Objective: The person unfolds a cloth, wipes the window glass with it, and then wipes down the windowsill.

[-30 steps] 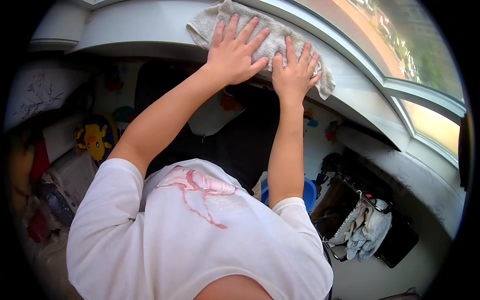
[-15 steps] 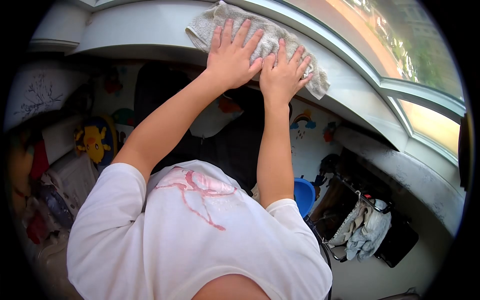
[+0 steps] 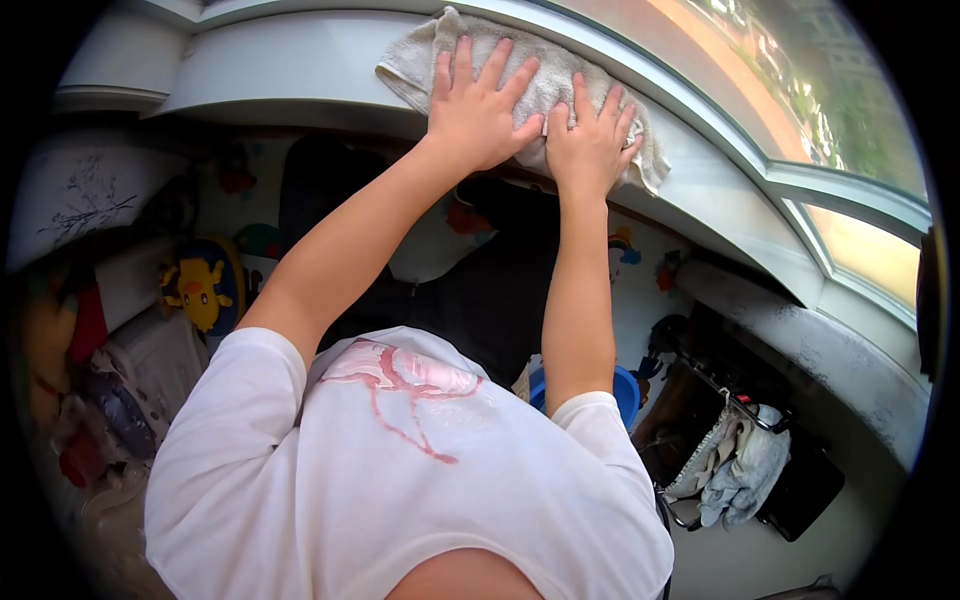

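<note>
A whitish-grey cloth (image 3: 560, 80) lies spread along the white windowsill (image 3: 290, 62) at the top of the head view. My left hand (image 3: 475, 105) presses flat on its middle part, fingers spread apart. Just to the right, my right hand (image 3: 590, 140) rests on the cloth's right half, its fingers stretched out and somewhat apart. The two thumbs almost meet. Beneath the palms the cloth is hidden; its left corner and rumpled right end stick out past my hands.
The window frame (image 3: 700, 125) curves along the sill's far side. Below at the right are a blue basin (image 3: 625, 395), partly behind my arm, and a black rack (image 3: 690, 450) with a pale cloth (image 3: 745, 470) on it. A yellow toy (image 3: 200, 290) and a clear bin are at the left.
Both hands have shifted slightly right along the sill, the right hand more than the left. The cloth's right end has moved a little rightwards with them.
</note>
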`<state>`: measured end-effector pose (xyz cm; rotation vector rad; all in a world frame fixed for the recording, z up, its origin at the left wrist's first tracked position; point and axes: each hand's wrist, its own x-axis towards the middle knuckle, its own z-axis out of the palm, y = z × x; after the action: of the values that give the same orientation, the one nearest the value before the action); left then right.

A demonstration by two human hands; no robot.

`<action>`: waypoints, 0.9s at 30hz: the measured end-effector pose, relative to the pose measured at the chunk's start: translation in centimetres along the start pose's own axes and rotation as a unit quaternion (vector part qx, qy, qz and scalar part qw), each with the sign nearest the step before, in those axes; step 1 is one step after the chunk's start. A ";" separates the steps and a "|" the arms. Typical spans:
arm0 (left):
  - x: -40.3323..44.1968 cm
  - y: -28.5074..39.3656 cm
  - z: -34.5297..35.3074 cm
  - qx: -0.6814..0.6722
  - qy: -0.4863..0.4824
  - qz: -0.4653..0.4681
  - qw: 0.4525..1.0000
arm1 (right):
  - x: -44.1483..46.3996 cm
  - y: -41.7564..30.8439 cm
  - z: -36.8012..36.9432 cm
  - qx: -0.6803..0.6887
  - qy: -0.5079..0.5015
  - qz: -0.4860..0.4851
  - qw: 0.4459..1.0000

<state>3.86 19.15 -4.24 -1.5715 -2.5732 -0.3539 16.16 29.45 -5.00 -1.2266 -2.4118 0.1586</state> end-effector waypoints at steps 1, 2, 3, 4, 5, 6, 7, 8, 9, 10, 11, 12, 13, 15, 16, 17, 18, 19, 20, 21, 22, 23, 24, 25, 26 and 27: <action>-0.7 -0.1 -0.3 -0.002 -0.005 0.004 1.000 | -1.0 -0.3 -0.3 -0.001 -0.001 0.000 1.000; -1.4 -0.3 -0.7 -0.009 -0.004 0.010 1.000 | -1.8 -0.6 -0.6 -0.001 -0.001 -0.001 1.000; -2.2 -0.5 -1.1 -0.017 -0.002 0.018 1.000 | -2.4 -0.8 -0.9 0.002 -0.001 0.000 1.000; -2.5 -0.6 -1.4 -0.023 0.000 0.025 0.999 | -2.9 -1.0 -1.2 0.006 -0.001 0.002 1.000; -2.7 -0.6 -1.4 -0.024 0.000 0.026 0.999 | -3.2 -1.1 -1.3 0.010 0.000 0.004 1.000; -2.6 -0.6 -1.4 -0.023 0.001 0.027 0.999 | -3.0 -1.0 -1.1 0.010 0.002 0.006 1.000; -2.5 -0.7 -1.3 -0.022 0.002 0.028 0.999 | -2.6 -0.9 -0.9 0.005 0.004 0.002 1.000; -2.2 -0.8 -1.2 -0.013 0.000 0.024 1.000 | -2.2 -0.6 -0.7 -0.001 0.005 -0.002 1.000; -1.6 -0.7 -1.1 -0.004 -0.002 0.019 1.000 | -1.7 -0.3 -0.6 -0.008 0.006 -0.005 1.000; -1.1 -0.5 -0.9 0.003 -0.004 0.015 1.000 | -1.0 -0.2 -0.4 -0.008 0.005 -0.002 1.000; -0.5 -0.3 -0.5 0.000 -0.003 0.006 1.000 | -0.2 0.1 -0.3 -0.003 0.000 -0.001 1.000; 0.3 -0.2 -0.2 -0.003 -0.002 -0.004 1.000 | 0.6 0.4 -0.2 0.001 -0.004 -0.001 1.000; 0.9 0.0 0.0 -0.007 -0.001 -0.015 1.000 | 1.3 0.5 -0.1 0.006 -0.009 -0.002 1.000; 0.8 0.1 0.0 -0.004 0.001 -0.026 1.000 | 1.7 0.4 -0.1 0.007 -0.004 -0.001 1.000; 0.5 0.2 -0.1 -0.005 0.010 -0.026 1.000 | 1.5 0.3 0.0 0.008 0.005 -0.003 1.000; 0.2 0.3 -0.1 -0.005 0.017 -0.025 1.000 | 1.2 0.4 0.0 0.009 0.014 -0.005 1.000; -0.4 0.3 -0.3 -0.014 0.021 -0.015 1.000 | 0.6 0.3 0.1 0.013 0.022 -0.007 1.000; -1.3 -0.1 -0.7 -0.022 0.026 -0.005 0.999 | -0.2 0.2 0.1 0.017 0.031 -0.010 0.999; -2.1 -0.4 -1.0 -0.030 0.031 0.005 0.999 | -1.1 0.0 0.3 0.021 0.039 -0.013 0.999; -2.9 -0.7 -1.3 -0.036 0.034 0.010 0.999 | -2.1 -0.4 0.3 0.024 0.052 -0.015 0.998; -3.5 -1.0 -1.5 -0.041 0.039 0.015 0.998 | -3.2 -0.9 0.3 0.028 0.065 -0.016 0.997; -3.9 -1.1 -1.6 -0.045 0.043 0.021 0.998 | -4.0 -1.1 0.3 0.031 0.078 -0.017 0.996; -3.6 -1.1 -1.5 -0.048 0.047 0.021 0.998 | -4.2 -1.1 0.4 0.032 0.086 -0.017 0.996; -3.6 -1.2 -1.4 -0.051 0.050 0.020 0.997 | -4.0 -1.2 0.6 0.029 0.081 -0.019 0.996; -3.5 -1.3 -1.4 -0.054 0.052 0.019 0.997 | -3.7 -0.9 0.5 0.024 0.075 -0.019 0.997; -3.0 -1.6 -1.2 -0.046 0.049 0.017 0.998 | -3.1 -0.8 0.5 0.019 0.072 -0.020 0.997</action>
<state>3.82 15.55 -3.91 -1.5821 -2.4871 -0.5403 16.97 26.55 -6.24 -1.1311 -2.2972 0.0993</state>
